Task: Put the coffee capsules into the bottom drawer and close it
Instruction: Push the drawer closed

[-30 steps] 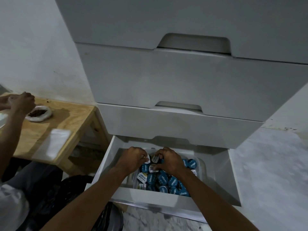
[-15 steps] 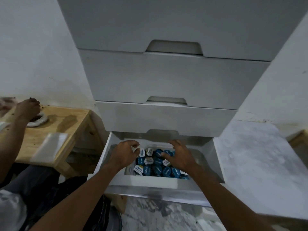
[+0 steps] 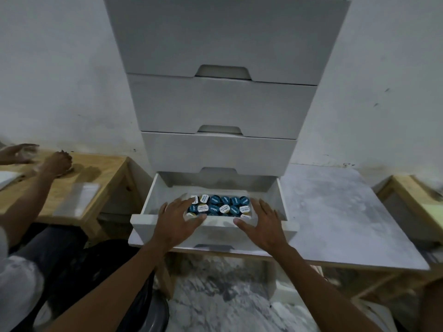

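The capsules (image 3: 219,207) lie packed in rows inside the drawer (image 3: 153,207), which stands pulled out at the foot of the cabinet (image 3: 223,111), so the loading step looks complete and the closing step is in hand. The left hand (image 3: 178,224) hovers over the drawer's front edge, fingers spread wide and holding nothing, its fingertips above the nearest capsules. The right hand (image 3: 263,226) hangs flat over the front edge further along, likewise splayed and empty. The next move probably calls for both palms set against the drawer front and an even push toward the cabinet (uneven pressure could skew it on its runners). The capsules are small round pods with flat foil lids, most blue, some white. The drawer is smooth white board, matt, with a notched grip cut in its front. Left of the cabinet a bare wooden table (image 3: 96,168) stands, where another person's hands (image 3: 57,161) work.
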